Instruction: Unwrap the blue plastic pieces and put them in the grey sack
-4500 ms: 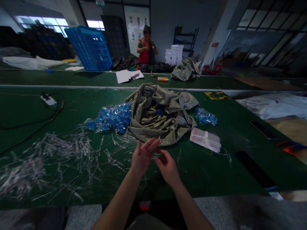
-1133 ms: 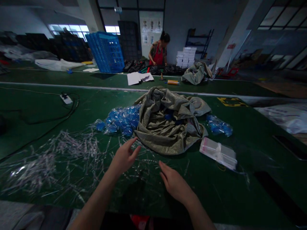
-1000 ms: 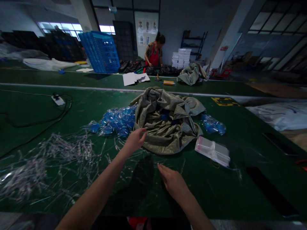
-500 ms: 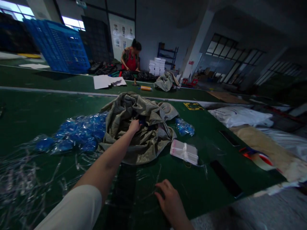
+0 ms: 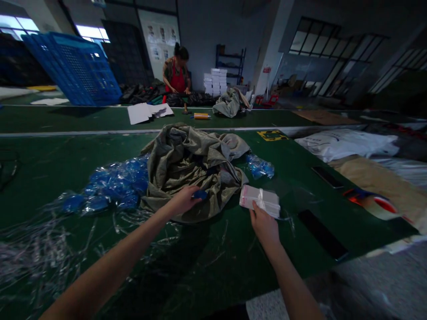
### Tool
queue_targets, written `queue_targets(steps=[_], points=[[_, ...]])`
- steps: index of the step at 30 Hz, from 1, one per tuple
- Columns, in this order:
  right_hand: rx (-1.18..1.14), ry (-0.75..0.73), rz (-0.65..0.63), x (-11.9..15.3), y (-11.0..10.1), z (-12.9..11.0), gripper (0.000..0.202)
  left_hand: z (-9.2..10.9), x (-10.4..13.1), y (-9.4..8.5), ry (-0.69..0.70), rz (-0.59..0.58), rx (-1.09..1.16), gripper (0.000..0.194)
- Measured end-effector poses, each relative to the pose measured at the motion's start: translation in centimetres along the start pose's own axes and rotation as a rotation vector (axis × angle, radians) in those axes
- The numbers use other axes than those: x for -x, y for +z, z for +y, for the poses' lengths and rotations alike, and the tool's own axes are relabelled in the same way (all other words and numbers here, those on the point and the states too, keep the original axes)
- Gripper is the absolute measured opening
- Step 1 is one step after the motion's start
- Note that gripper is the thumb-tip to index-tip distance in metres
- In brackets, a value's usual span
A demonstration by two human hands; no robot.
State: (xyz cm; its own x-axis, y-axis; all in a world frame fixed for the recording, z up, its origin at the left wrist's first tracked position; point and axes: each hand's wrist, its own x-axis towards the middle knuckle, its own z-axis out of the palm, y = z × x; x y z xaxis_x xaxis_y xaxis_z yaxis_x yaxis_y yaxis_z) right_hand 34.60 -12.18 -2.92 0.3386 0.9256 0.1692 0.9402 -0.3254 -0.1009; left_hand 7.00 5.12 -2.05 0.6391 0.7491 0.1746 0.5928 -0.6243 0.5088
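Observation:
My left hand is closed on a small round blue piece, over the front of a crumpled grey-green sack. What the piece is I cannot make out. My right hand has its fingertips pinched at the near edge of a stack of clear plastic bags, which a white strip binds. Left of the sack lies a heap of blue pieces wrapped in clear plastic. A few more wrapped blue pieces lie at its right.
Clear plastic scraps litter the green table at left. A black phone, a long dark slab and a tape roll lie right. Across the far table, by a blue crate, stands a person in a red apron.
My left hand has come out of the sack toward me with the blue piece. My right hand has moved up and right, from the bare table to the plastic bags.

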Motion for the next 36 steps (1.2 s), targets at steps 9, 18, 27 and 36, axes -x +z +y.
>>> queue_targets(steps=[9, 18, 27, 36], points=[[0.096, -0.117, -0.031, -2.4, 0.8, 1.8, 0.027, -1.5, 3.6, 1.0, 0.02, -0.003, -0.147, 0.035], [-0.031, -0.169, 0.113, -2.8, 1.1, 2.5, 0.017, 3.4, 2.3, 2.3, 0.169, 0.147, -0.159, 0.034], [-0.323, -0.437, 0.211, -1.6, 1.6, 3.0, 0.03, 9.6, -1.8, 7.1, 0.457, 0.08, -0.024, 0.049], [-0.434, -0.256, 0.161, -1.3, 0.7, 3.3, 0.048, 11.6, -2.8, 7.7, 0.443, 0.169, 0.215, 0.019]])
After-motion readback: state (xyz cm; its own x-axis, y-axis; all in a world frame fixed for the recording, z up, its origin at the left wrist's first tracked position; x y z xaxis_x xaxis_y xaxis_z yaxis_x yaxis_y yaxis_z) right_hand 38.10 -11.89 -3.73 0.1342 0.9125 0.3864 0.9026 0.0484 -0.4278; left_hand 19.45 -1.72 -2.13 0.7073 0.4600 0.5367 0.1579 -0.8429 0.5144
